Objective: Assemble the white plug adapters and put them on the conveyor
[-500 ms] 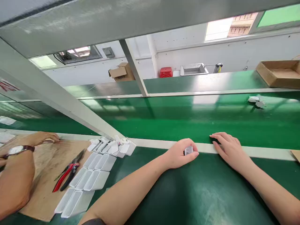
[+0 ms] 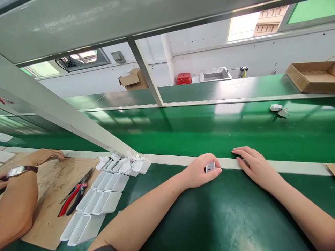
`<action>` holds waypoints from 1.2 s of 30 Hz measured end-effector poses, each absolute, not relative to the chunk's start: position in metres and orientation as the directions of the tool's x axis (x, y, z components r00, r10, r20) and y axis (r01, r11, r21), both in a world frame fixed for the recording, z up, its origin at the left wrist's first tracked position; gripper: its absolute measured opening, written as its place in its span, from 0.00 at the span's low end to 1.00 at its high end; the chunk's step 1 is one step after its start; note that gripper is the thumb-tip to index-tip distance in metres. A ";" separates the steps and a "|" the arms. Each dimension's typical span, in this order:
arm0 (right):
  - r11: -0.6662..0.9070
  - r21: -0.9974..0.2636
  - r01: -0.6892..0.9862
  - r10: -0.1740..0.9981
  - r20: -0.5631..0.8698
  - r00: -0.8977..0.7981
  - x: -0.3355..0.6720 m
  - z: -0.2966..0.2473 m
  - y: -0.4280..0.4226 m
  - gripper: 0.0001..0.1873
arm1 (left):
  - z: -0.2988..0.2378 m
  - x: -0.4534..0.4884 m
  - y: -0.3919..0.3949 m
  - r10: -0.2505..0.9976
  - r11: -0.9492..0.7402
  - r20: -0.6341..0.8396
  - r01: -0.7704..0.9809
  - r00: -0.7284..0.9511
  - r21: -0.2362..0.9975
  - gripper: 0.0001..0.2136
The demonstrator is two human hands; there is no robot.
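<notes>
My left hand point(image 2: 201, 170) is closed around a small white plastic piece point(image 2: 210, 167) with a dark slot in its end. Most of that piece is hidden by the fingers. To the right, my right hand point(image 2: 252, 165) lies over the pale edge strip point(image 2: 293, 167), fingers stretched out and holding nothing. Its fingertips reach the border of the green conveyor belt point(image 2: 188, 139). Farther back on the belt sit two small white parts point(image 2: 278, 110) close together. Left of my forearm, open white plastic casings point(image 2: 101, 202) stand in rows, with several fitted white pieces point(image 2: 125, 164) behind them.
A co-worker's arm with a wristwatch point(image 2: 19, 170) rests at the far left over a cardboard sheet point(image 2: 49, 209). Red-and-black pliers point(image 2: 75, 195) lie on that sheet. A slanting white post point(image 2: 78, 127) rises beside the casings. An open cardboard box point(image 2: 314, 83) stands on the far ledge.
The two white parts on the belt have shifted a little to the left. My hands keep almost the same places, and the view has tilted slightly.
</notes>
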State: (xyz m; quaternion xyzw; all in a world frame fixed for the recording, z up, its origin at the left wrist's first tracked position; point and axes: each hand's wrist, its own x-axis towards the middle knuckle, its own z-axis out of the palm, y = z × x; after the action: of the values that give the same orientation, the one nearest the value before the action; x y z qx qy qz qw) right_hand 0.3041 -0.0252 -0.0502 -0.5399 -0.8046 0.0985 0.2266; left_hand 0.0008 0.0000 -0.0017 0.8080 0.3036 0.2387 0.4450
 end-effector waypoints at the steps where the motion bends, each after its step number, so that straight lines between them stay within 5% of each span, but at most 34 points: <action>1: 0.401 -0.407 0.821 0.912 0.262 -0.316 0.304 -0.050 -0.025 0.17 | -0.002 0.001 0.000 0.702 -0.420 0.117 0.276 0.703 0.864 0.09; 9: 0.417 -0.422 0.805 0.904 0.281 -0.322 0.303 -0.048 -0.027 0.17 | 0.001 0.000 -0.003 0.738 -0.288 0.008 0.305 0.675 0.908 0.11; 29: 0.385 -0.351 0.853 0.900 0.347 -0.264 0.305 -0.055 -0.026 0.15 | 0.006 0.001 -0.003 0.733 -0.340 0.023 0.337 0.679 0.878 0.10; 36: 0.472 -0.446 0.760 0.866 0.395 -0.306 0.303 -0.043 -0.032 0.10 | 0.005 0.001 -0.002 0.730 -0.346 0.025 0.338 0.683 0.875 0.10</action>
State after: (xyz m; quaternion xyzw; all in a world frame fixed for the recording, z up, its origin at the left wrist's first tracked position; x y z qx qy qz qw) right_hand 0.3035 -0.0323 -0.0429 -0.5062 -0.8034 0.0879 0.3011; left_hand 0.0012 -0.0024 0.0048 0.7924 0.3371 0.2121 0.4620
